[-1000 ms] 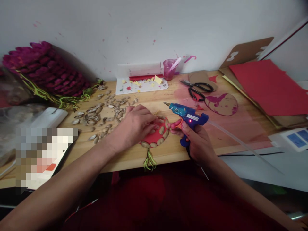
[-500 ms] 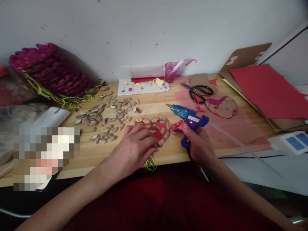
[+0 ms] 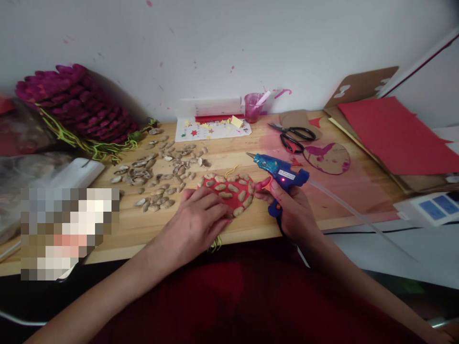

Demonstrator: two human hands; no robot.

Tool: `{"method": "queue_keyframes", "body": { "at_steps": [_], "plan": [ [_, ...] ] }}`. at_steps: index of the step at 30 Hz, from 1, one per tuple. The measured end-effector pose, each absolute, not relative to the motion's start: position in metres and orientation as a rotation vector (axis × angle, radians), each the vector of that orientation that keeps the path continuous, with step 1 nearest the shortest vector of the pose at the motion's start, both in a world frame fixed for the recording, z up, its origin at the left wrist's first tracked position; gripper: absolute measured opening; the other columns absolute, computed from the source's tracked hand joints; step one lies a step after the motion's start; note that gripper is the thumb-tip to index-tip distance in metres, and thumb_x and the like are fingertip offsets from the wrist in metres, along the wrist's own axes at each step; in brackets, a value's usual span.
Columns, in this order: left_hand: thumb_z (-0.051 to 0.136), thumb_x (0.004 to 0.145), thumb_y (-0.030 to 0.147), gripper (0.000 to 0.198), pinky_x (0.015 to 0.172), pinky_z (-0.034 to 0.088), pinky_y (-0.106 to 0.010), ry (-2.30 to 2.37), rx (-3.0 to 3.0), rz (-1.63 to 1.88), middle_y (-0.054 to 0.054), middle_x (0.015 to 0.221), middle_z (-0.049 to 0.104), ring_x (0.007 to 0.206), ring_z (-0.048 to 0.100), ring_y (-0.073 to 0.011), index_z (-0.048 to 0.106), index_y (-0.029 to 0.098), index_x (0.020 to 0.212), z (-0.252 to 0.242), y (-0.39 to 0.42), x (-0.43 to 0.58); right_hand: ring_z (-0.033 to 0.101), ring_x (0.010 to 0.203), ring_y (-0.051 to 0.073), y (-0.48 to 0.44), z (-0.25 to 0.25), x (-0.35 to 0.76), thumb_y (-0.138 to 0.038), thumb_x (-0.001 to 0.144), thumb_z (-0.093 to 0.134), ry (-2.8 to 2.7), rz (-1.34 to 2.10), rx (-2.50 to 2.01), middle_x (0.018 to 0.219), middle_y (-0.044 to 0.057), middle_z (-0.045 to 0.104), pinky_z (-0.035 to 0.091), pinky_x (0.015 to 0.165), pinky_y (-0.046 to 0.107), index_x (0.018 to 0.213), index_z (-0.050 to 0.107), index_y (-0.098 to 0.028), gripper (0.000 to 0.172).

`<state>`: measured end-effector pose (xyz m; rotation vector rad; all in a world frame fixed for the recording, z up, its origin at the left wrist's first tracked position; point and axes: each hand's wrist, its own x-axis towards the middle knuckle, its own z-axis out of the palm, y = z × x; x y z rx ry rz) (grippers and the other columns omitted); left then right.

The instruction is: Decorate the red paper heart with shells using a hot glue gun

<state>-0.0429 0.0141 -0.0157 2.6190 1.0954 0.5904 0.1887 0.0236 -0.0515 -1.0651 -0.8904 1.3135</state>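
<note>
My left hand (image 3: pixel 197 217) lies curled over the lower left part of a red heart-shaped piece (image 3: pixel 233 201), steadying it on the table; its fingertips are partly hidden. Peanut shells (image 3: pixel 242 196) sit along the heart's edge and across its middle. A yellow string loop (image 3: pixel 232 171) shows above the heart, and green tassel threads (image 3: pixel 215 244) hang below it. In my right hand (image 3: pixel 292 205) is a blue glue gun (image 3: pixel 278 167), fingers wrapped round its handle and orange trigger. Its nozzle points left, above the heart's right side, and a red light glows on its body.
Loose peanut shells (image 3: pixel 158 191) are scattered on the left. Behind are a star-strewn white sheet (image 3: pixel 182 134) and a pink cup (image 3: pixel 253 109). Black-handled scissors (image 3: pixel 299 134), a cardboard oval (image 3: pixel 337 160) and red sheets (image 3: pixel 398 138) lie right. A purple shell-covered object (image 3: pixel 82 102) leans at far left.
My left hand has slid slightly left and down, uncovering more of the heart's shells. The glue gun in my right hand stays almost in place.
</note>
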Motion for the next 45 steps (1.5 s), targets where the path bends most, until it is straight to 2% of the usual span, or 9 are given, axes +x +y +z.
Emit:
{"method": "queue_keyframes", "body": {
  "at_steps": [3,8,14,18,38,41,45],
  "plan": [
    [0.059,0.098,0.028,0.014,0.092,0.035,-0.041,1.114,2.646,0.643,-0.004,0.104,0.073,0.103,0.057,-0.0235,0.072,0.023,0.097,-0.009,0.024,-0.044,0.072,0.077,0.016,0.024,-0.052,0.189,-0.041,0.087,0.072,-0.891,1.312,-1.067,0.085,0.001,0.075,0.06,0.08,0.033,0.088,0.073,-0.026,0.015],
    [0.055,0.099,0.026,0.019,0.087,0.034,-0.04,1.057,2.725,0.63,-0.004,0.101,0.072,0.098,0.056,-0.0228,0.073,0.025,0.104,-0.003,0.046,-0.036,0.073,0.078,0.016,0.024,-0.053,0.19,-0.041,0.088,0.072,-0.903,1.311,-1.054,0.084,0.001,0.075,0.06,0.079,0.033,0.087,0.074,-0.027,0.015],
    [0.066,0.091,0.022,0.011,0.086,0.035,-0.039,1.071,2.727,0.498,-0.004,0.093,0.069,0.096,0.054,-0.0237,0.074,0.021,0.098,-0.006,0.061,-0.017,0.073,0.079,0.017,0.023,-0.054,0.191,-0.041,0.089,0.071,-0.917,1.319,-1.045,0.085,0.0,0.076,0.059,0.078,0.032,0.088,0.075,-0.028,0.014],
    [0.068,0.087,0.018,0.015,0.085,0.035,-0.04,1.101,2.706,0.404,-0.005,0.095,0.069,0.095,0.054,-0.0247,0.075,0.021,0.1,-0.007,0.066,-0.01,0.073,0.08,0.016,0.023,-0.054,0.192,-0.042,0.09,0.07,-0.93,1.326,-1.052,0.086,0.0,0.076,0.059,0.078,0.032,0.089,0.075,-0.028,0.014],
    [0.061,0.093,0.028,0.015,0.085,0.035,-0.041,1.114,2.719,0.459,-0.006,0.093,0.069,0.094,0.054,-0.0242,0.073,0.021,0.1,-0.009,0.073,-0.012,0.073,0.086,0.019,0.022,-0.052,0.192,-0.044,0.089,0.069,-0.927,1.336,-1.087,0.088,0.001,0.076,0.06,0.081,0.034,0.09,0.073,-0.028,0.017],
    [0.057,0.097,0.032,0.02,0.086,0.036,-0.042,1.151,2.711,0.523,-0.006,0.087,0.069,0.09,0.056,-0.023,0.074,0.021,0.093,-0.002,0.076,-0.018,0.074,0.088,0.019,0.022,-0.052,0.192,-0.041,0.09,0.069,-0.928,1.339,-1.07,0.089,0.0,0.076,0.06,0.082,0.034,0.089,0.074,-0.028,0.015],
    [0.05,0.1,0.028,0.032,0.088,0.038,-0.043,1.194,2.707,0.477,-0.006,0.08,0.068,0.087,0.057,-0.0227,0.072,0.018,0.079,0.004,0.081,-0.022,0.074,0.089,0.019,0.022,-0.052,0.192,-0.041,0.09,0.069,-0.927,1.332,-1.056,0.089,0.0,0.076,0.06,0.082,0.035,0.089,0.074,-0.028,0.015]
  ]
}}
